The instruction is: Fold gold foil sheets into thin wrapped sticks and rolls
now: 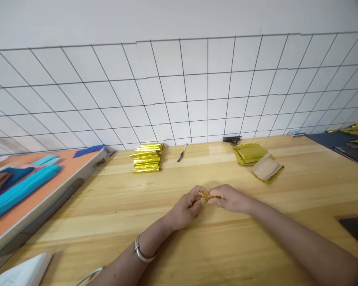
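A narrow gold foil strip [207, 198] is being held between two bare hands, over roughly the middle of the wooden worktop [107, 226]. Its right end is being pinched by the right hand [228, 197], that grip being closed on it, thumb against fingers. The left end is being held by the left hand [187, 205], grip curled closed around it too; how hard it's being squeezed, can't tell. A silver bangle [143, 254] is being worn on the left arm.

Further back, a pile of folded gold foil packets [146, 159] is being carried by the worktop, with a pen [182, 153] lying just right of it. Over to the right, a gold foil sheet [249, 154] is being partly overlapped by a brown-faced foil piece [267, 168], and a black clip [232, 140] is sitting just behind those, near the white tiled wall [193, 91]. Way off left, a turquoise cloth bundle [25, 192] and some other fabrics are being supported by an orange surface [71, 169].
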Demonstrator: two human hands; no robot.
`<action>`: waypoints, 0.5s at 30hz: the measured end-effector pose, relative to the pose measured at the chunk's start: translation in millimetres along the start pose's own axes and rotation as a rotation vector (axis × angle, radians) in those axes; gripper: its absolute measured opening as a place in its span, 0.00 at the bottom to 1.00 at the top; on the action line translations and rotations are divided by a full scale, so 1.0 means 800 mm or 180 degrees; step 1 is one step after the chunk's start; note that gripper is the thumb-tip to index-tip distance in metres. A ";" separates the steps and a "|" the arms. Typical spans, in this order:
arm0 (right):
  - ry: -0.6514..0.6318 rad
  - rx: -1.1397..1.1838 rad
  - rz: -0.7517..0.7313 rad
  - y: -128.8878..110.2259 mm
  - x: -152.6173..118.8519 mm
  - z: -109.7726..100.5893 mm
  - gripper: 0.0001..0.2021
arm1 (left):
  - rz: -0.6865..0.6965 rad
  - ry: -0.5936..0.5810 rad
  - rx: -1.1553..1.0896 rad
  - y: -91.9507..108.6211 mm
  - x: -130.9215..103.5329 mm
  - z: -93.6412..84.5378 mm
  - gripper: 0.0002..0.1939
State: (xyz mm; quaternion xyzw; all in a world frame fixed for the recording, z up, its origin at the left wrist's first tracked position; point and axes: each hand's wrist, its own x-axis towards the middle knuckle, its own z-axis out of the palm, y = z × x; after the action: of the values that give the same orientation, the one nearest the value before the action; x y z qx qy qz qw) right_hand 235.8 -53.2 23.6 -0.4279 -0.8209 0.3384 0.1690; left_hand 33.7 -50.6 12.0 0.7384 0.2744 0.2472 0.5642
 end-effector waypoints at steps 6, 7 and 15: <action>-0.0284 0.0856 0.0178 0.020 -0.016 -0.044 0.15 | -0.0027 0.0511 -0.0324 0.014 -0.004 -0.011 0.11; -0.0280 0.0917 0.0210 0.025 -0.017 -0.049 0.16 | -0.0020 0.0596 -0.0437 0.015 -0.004 -0.015 0.11; -0.0088 0.1392 0.0227 0.048 -0.016 -0.050 0.18 | -0.0194 0.0714 -0.1100 0.004 0.000 -0.024 0.10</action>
State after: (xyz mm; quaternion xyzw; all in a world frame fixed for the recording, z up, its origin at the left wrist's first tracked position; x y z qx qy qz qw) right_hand 288.4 -31.4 25.4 -0.4051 -0.7145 0.5200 0.2344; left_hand 21.3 -38.0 19.3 0.5899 0.3113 0.3541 0.6556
